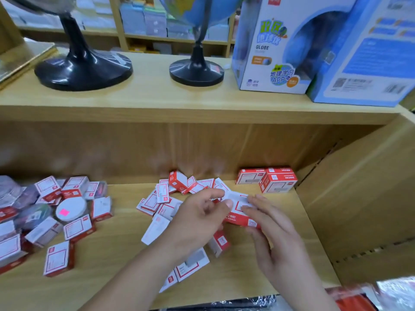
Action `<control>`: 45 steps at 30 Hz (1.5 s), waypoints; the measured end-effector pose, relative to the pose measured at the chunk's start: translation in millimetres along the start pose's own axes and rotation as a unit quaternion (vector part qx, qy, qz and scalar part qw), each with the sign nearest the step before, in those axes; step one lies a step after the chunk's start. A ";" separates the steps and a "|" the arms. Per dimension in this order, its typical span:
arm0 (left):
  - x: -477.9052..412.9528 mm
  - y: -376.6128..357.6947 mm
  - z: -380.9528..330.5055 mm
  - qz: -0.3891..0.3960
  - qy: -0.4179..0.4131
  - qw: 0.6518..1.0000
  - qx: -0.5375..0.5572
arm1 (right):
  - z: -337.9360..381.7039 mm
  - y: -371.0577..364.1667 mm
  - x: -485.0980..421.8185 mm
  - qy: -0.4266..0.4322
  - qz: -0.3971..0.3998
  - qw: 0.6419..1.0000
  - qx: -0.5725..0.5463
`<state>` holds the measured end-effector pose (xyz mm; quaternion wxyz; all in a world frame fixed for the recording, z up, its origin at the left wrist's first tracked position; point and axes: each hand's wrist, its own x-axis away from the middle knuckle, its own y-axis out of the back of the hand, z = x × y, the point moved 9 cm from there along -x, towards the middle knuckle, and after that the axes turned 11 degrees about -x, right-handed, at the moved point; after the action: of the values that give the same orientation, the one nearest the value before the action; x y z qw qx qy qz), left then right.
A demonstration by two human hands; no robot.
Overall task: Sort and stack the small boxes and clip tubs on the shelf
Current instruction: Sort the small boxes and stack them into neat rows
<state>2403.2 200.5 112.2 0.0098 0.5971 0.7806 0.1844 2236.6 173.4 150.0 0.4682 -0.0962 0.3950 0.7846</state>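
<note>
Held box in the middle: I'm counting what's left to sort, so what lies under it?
One small box shows below the held box, on the shelf board. The left hand and right hand cover the rest.

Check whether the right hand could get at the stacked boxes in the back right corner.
Probably yes: the stacked boxes sit just beyond the right hand with bare shelf between, but both it and the left hand hold a red-and-white box.
</note>
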 end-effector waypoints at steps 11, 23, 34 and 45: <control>12.3 8.3 1.7 0.008 -0.032 0.995 0.089 | -34.4 -23.3 1.1 -0.383 -0.059 0.811 -0.438; -1.0 -23.0 32.6 0.080 -0.270 0.811 -0.514 | -98.7 41.8 24.9 -0.428 -0.117 0.863 -0.241; -17.2 -32.4 1.5 0.036 -0.152 0.944 -0.289 | -103.9 41.1 9.3 -0.220 0.094 0.950 0.202; -14.8 -52.8 34.1 0.097 0.019 0.993 -0.060 | -132.4 59.5 75.7 -0.385 -0.072 0.920 -0.017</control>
<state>2366.5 184.5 61.7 0.0124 0.6645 0.7068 0.2421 2118.3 114.5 53.5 0.6378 0.1767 0.1629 0.7318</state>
